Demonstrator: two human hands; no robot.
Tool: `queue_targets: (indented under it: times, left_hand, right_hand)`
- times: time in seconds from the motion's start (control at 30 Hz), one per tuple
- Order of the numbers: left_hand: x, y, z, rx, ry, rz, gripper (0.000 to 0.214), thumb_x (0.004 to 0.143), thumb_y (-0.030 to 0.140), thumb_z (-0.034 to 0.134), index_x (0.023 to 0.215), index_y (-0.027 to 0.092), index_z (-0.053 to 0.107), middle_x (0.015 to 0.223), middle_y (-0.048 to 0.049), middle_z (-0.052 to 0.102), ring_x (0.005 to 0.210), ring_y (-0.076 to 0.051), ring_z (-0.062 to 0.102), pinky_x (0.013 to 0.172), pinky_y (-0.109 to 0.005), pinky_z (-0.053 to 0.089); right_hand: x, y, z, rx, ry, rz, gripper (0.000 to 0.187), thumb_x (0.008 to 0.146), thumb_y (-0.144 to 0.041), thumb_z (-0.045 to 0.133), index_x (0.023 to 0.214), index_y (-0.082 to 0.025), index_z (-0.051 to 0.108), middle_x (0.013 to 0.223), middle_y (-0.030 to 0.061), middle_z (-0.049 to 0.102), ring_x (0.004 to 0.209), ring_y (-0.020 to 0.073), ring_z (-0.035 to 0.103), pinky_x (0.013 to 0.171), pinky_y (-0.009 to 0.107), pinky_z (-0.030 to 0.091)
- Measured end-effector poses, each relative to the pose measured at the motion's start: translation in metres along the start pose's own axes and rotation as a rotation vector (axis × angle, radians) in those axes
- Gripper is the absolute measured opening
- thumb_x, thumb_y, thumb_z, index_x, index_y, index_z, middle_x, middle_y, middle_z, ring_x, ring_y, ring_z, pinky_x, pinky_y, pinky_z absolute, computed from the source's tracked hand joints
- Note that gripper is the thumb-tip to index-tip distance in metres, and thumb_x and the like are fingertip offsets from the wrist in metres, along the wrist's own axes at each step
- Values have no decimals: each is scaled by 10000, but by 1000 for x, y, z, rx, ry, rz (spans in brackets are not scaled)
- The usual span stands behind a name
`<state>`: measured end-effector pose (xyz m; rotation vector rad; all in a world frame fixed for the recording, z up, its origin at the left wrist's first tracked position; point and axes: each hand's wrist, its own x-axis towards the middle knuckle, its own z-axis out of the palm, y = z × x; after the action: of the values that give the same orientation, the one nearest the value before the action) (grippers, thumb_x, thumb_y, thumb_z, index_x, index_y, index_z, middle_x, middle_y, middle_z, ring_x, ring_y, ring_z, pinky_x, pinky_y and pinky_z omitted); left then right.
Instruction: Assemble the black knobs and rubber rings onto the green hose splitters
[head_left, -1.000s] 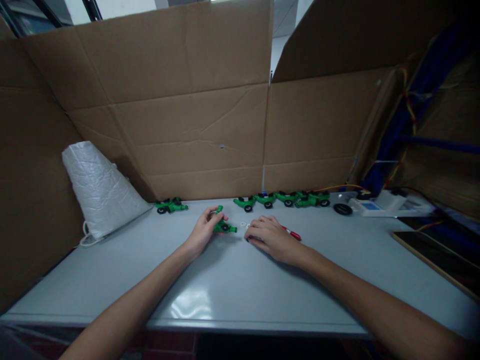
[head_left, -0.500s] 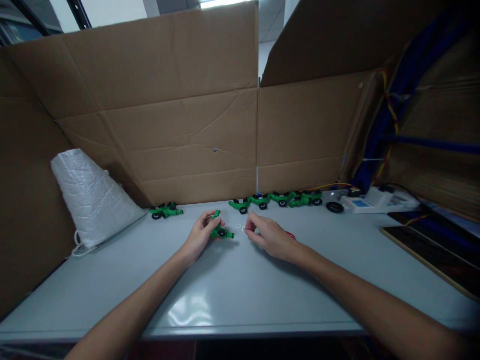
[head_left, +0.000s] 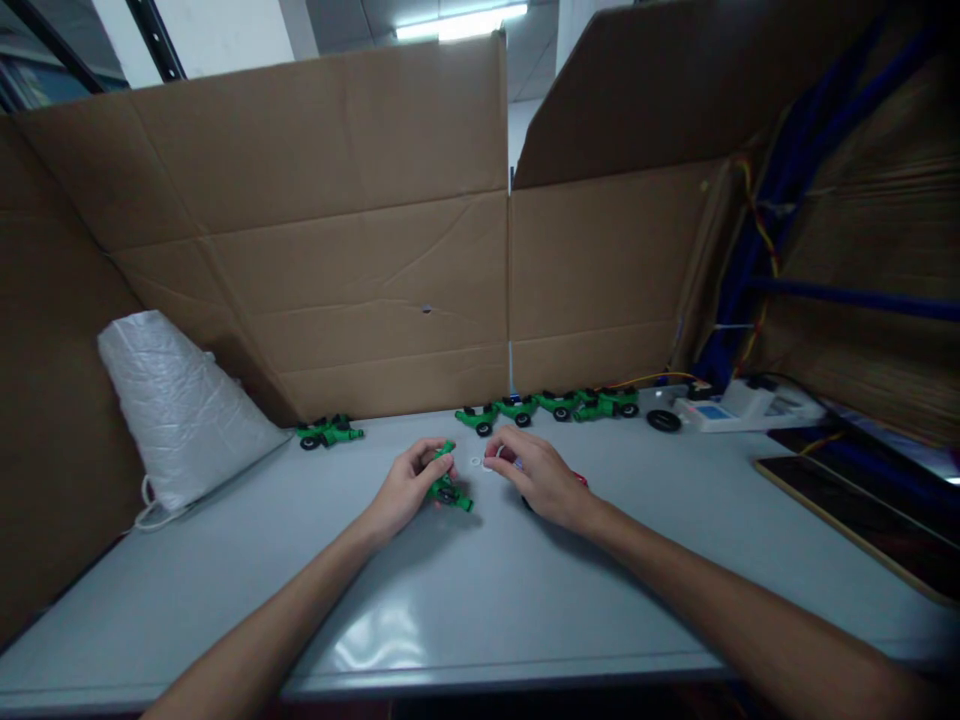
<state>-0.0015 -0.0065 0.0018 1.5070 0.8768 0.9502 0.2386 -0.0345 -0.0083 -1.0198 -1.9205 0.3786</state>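
Observation:
My left hand [head_left: 409, 484] grips a small green toy vehicle [head_left: 452, 494] with dark parts, holding it tilted just over the table. To its right, my right hand [head_left: 538, 474] is closed, with thumb and fingertips pinched together low above the table. Whatever is between those fingertips is too small to make out. Small white rings [head_left: 475, 462] lie on the table beside the right fingertips. A red item [head_left: 580, 479] shows partly behind the right hand, and most of it is hidden.
Several green toy vehicles [head_left: 556, 406] with black wheels line the back of the table, and another green one [head_left: 330, 432] sits at the left. A stuffed white bag [head_left: 184, 410] leans against the cardboard wall [head_left: 360, 270]. At right are a black ring [head_left: 664, 420], a power strip [head_left: 750, 408] and a dark flat panel [head_left: 855, 515].
The view has tipped slightly upward. The green toy vehicle in my left hand has turned a little, its right end now lower. My right hand stays pinched near the white rings.

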Motion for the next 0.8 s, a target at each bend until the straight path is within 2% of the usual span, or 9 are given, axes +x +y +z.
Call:
queue_targets:
  times: [0.07, 0.17, 0.27, 0.4, 0.57, 0.8]
  left_hand:
    - [-1, -2, 1, 0, -34, 7, 508, 885, 549, 809, 1175, 162, 652, 889, -59, 735, 733, -169, 676, 586, -232, 506]
    - [-3, -4, 3, 20, -74, 64, 480, 851, 513, 859, 1119, 172, 653, 906, -67, 757, 793, -185, 700, 693, -264, 528]
    - [-4, -2, 5, 81, -67, 116, 432, 828, 473, 891, 1059, 170, 687, 948, -81, 763, 851, -201, 708, 761, -285, 524]
    - [-7, 4, 7, 139, -53, 171, 376, 817, 430, 905, 1048, 175, 752, 999, -91, 761, 891, -211, 696, 816, -297, 516]
    - [-10, 9, 8, 224, -62, 228, 317, 873, 409, 855, 1094, 196, 776, 1056, -98, 760, 972, -239, 690, 896, -319, 512]
    - [-15, 15, 8, 310, -90, 283, 279, 914, 414, 803, 1110, 216, 773, 1016, -92, 751, 966, -257, 675, 899, -338, 516]
  right_hand:
    - [0, -4, 1, 100, 29, 43, 47, 1018, -251, 652, 1027, -232, 611, 953, 27, 680, 881, 209, 643, 814, 333, 468]
    - [1, -8, 3, 231, 34, 82, 134, 992, -265, 676, 1115, -242, 626, 992, 33, 711, 931, 221, 672, 843, 346, 496]
    - [1, -10, 4, 296, 10, 85, 50, 989, -280, 671, 1001, -235, 653, 934, 18, 703, 897, 215, 667, 819, 340, 492]
    - [3, -9, 6, 360, -7, 104, 99, 967, -303, 686, 924, -226, 641, 886, 5, 660, 852, 200, 621, 776, 323, 473]
    - [3, -6, 12, 508, -24, 159, 180, 929, -366, 742, 917, -221, 636, 848, -11, 626, 802, 182, 586, 734, 304, 453]
    - [4, -5, 16, 625, -54, 221, 322, 881, -494, 797, 903, -223, 625, 772, -30, 594, 694, 158, 541, 655, 292, 426]
